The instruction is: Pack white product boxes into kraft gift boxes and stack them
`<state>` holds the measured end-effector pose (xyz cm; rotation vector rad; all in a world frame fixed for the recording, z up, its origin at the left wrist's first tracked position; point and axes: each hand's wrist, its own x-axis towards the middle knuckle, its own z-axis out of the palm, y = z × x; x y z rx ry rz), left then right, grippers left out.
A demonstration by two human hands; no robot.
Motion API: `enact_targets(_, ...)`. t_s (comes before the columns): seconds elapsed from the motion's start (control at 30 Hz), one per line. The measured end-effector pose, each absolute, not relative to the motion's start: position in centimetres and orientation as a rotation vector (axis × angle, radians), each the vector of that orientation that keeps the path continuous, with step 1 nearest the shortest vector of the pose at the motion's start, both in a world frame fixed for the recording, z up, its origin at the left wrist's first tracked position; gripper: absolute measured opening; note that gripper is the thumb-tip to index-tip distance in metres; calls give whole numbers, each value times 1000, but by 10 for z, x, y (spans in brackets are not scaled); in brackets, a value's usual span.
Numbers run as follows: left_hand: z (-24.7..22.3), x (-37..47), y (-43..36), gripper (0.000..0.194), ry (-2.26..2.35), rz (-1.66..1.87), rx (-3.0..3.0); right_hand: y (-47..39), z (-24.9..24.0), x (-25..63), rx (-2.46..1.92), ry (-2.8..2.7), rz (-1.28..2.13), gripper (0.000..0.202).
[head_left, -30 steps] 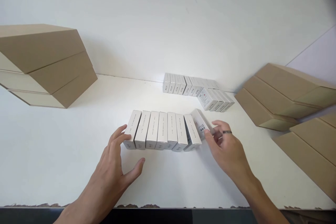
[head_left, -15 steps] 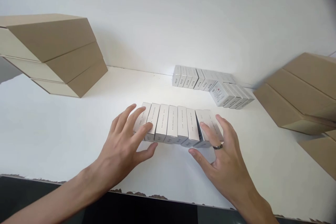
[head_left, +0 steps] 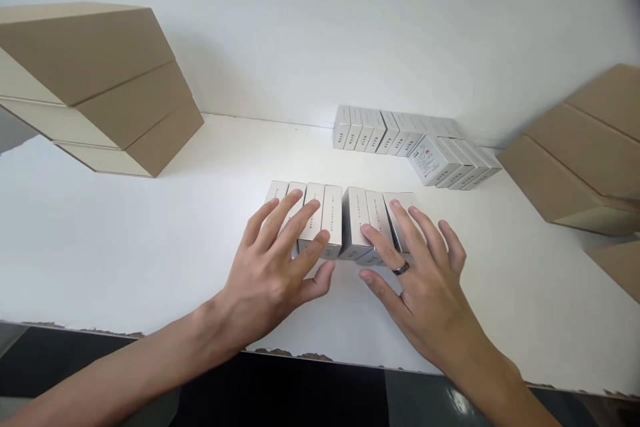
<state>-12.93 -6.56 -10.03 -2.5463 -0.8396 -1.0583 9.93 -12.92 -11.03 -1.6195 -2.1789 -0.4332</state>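
Observation:
A row of small white boxes (head_left: 331, 213) stands on the white table (head_left: 150, 247), narrow printed sides facing up. A gap splits the row near its middle. My left hand (head_left: 280, 260) lies over the left part of the row, fingers spread across the box tops and thumb apart in front. My right hand (head_left: 420, 267), with a dark ring on one finger, spreads over the right part, its fingertips at the box tops. The rightmost boxes lean a little and are partly hidden by that hand. Neither hand is wrapped around a box.
Against the wall stands another row of white boxes (head_left: 367, 130), with several more boxes (head_left: 435, 160) at its right end. Brown cartons (head_left: 125, 80) are stacked at the left, and more cartons (head_left: 575, 160) at the right. The table's chipped front edge (head_left: 310, 356) runs below my hands.
My left hand has moved right along the row, fingers further over the tops. A gap has opened in the middle of the row. The view has shifted slightly.

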Motion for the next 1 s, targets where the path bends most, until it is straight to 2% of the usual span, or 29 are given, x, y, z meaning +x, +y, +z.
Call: enact_targets(1.0,-117,-133,-78,30,-985,-1081,-2535,-132,-123,86,-1680,-2007,-448,38)
